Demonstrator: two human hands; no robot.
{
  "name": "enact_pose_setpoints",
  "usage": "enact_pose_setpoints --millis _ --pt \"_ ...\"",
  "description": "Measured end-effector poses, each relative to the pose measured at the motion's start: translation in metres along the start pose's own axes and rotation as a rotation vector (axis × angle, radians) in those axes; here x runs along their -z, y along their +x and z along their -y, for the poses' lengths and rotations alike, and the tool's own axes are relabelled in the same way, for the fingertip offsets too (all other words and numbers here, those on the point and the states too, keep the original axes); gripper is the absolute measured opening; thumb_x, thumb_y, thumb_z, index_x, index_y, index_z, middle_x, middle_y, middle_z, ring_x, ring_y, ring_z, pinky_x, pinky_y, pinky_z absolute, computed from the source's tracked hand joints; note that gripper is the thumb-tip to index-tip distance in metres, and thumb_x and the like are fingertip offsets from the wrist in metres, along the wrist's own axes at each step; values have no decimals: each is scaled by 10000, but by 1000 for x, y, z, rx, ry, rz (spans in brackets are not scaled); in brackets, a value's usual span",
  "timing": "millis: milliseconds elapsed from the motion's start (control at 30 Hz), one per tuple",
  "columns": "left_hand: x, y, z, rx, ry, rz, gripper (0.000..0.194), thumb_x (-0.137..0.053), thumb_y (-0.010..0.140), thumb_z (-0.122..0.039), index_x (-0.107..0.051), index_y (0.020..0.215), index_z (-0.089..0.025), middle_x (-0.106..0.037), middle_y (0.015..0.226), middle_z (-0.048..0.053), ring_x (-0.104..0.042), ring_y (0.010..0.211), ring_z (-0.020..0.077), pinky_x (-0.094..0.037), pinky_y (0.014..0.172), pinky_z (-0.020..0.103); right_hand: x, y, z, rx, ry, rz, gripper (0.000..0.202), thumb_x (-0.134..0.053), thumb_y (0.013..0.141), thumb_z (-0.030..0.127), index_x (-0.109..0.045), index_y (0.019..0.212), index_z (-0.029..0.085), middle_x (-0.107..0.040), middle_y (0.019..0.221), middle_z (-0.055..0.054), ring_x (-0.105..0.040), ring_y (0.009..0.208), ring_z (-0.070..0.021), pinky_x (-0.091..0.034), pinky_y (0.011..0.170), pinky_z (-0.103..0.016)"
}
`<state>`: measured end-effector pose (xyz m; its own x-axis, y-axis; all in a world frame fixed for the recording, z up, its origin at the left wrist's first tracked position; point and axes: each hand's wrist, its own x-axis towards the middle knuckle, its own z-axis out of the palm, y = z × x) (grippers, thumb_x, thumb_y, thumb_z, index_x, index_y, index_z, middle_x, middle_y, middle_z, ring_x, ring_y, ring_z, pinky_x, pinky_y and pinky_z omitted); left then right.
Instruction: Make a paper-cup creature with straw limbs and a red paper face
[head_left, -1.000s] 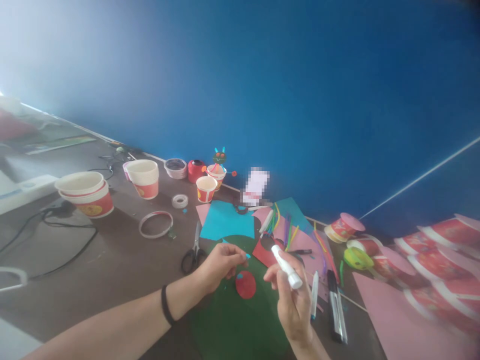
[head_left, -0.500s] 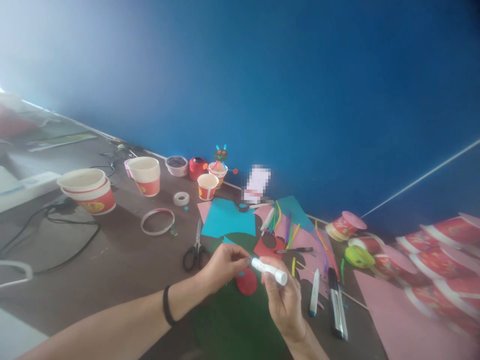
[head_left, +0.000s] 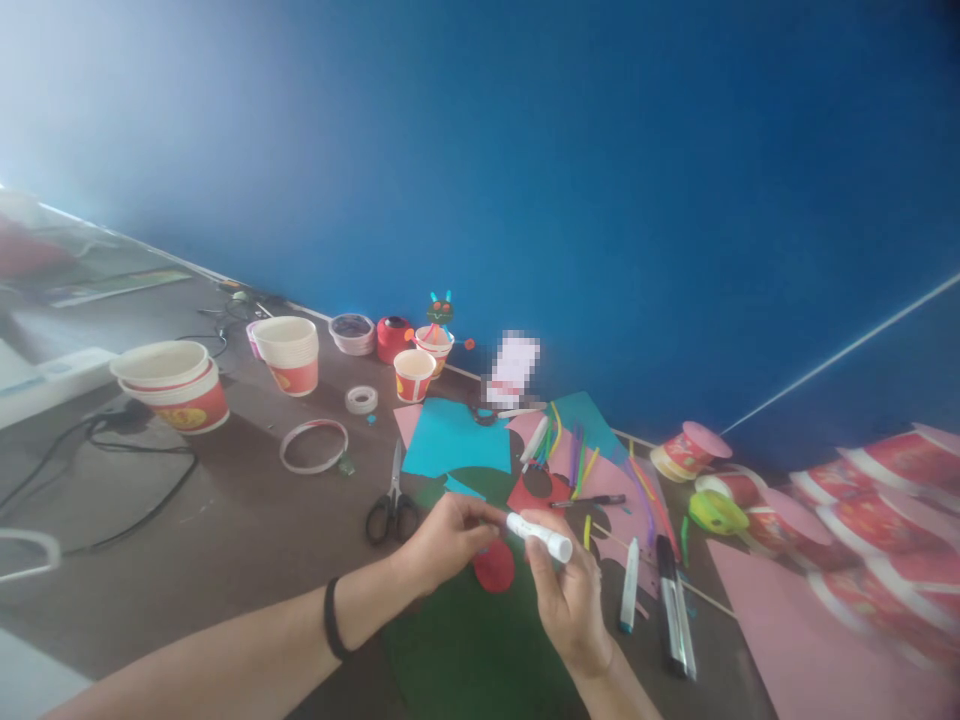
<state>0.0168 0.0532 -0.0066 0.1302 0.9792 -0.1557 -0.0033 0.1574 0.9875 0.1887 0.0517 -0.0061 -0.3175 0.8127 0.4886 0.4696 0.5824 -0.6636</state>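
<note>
In my right hand (head_left: 571, 590) is a white pen-like tube (head_left: 541, 538), gripped between thumb and fingers and tilted with its narrower end toward the left. My left hand (head_left: 454, 540) is pinched at that end; what the fingertips hold, if anything, is hidden. Just below them a red paper circle (head_left: 493, 568) lies on a dark green sheet (head_left: 472, 650). Black-handled scissors (head_left: 394, 500) rest to the left of my left hand. A white pen with a teal end (head_left: 629, 588) and a black marker (head_left: 670, 605) lie right of my right hand.
Blue paper (head_left: 454, 440) and cut pink paper (head_left: 611, 500) lie beyond my hands, with colored pipe cleaners (head_left: 577, 455). Stacked paper cups (head_left: 176, 390) and a tape roll (head_left: 361, 400) stand left. A small figure (head_left: 440, 310) sits atop a cup. Decorated cups (head_left: 892, 510) line the right.
My left fingertips have shifted slightly at the tube's narrow end, and the small blue bit seen there before is no longer visible. The tube stays in my right hand, nearly unmoved.
</note>
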Motion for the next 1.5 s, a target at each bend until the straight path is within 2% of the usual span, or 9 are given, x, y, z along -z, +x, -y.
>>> enact_pose_setpoints --millis 133,233,400,500,867,1267,1500 --pt "0 -1 -3 111 -137 23 299 -529 629 -196 -715 846 -110 -410 372 -69 -308 345 65 -216 359 206 0 0 1 -26 -3 -4 219 -444 890 255 -565 1055 178 -652 873 -90 -632 774 -220 -514 712 -347" --pt "-1 -1 -7 162 -225 25 296 -540 615 -192 -716 834 -98 -415 358 -65 -303 331 62 -200 343 205 0 0 1 -29 7 0 210 -438 894 247 -565 1050 186 -640 812 -74 -628 770 -217 -517 709 -342" --pt "-1 -1 -9 189 -273 14 283 -524 592 -168 -709 794 -95 -419 360 -62 -308 325 57 -187 336 198 -2 -1 -1 -13 30 5 213 -443 894 218 -547 1078 192 -635 965 -95 -616 865 -214 -505 759 -340" --pt "-1 -1 -9 194 -288 12 281 -519 591 -163 -707 789 -98 -417 364 -63 -302 317 53 -181 332 197 -3 -1 -1 -21 32 13 208 -442 895 220 -546 1072 193 -630 957 -92 -610 870 -212 -497 761 -335" --pt "0 -1 -8 169 -221 22 250 -489 631 -125 -680 790 -93 -418 382 -66 -309 337 63 -208 343 198 -2 0 -1 -87 -17 -13 219 -435 901 262 -559 1068 190 -549 671 -20 -591 710 -192 -480 700 -317" --pt "2 0 -3 109 -53 42 267 -452 645 -151 -670 786 -90 -385 346 -77 -308 335 73 -217 357 205 -3 -3 -4 -146 47 -3 213 -423 906 295 -566 1020 186 -517 656 -7 -554 659 -171 -447 634 -279" --pt "0 -1 -5 131 -97 15 249 -446 630 -127 -659 756 -96 -390 351 -74 -314 340 77 -219 361 210 -5 -1 -4 -206 77 -23 220 -410 911 312 -558 1016 188 -541 682 -5 -537 616 -146 -445 614 -264"
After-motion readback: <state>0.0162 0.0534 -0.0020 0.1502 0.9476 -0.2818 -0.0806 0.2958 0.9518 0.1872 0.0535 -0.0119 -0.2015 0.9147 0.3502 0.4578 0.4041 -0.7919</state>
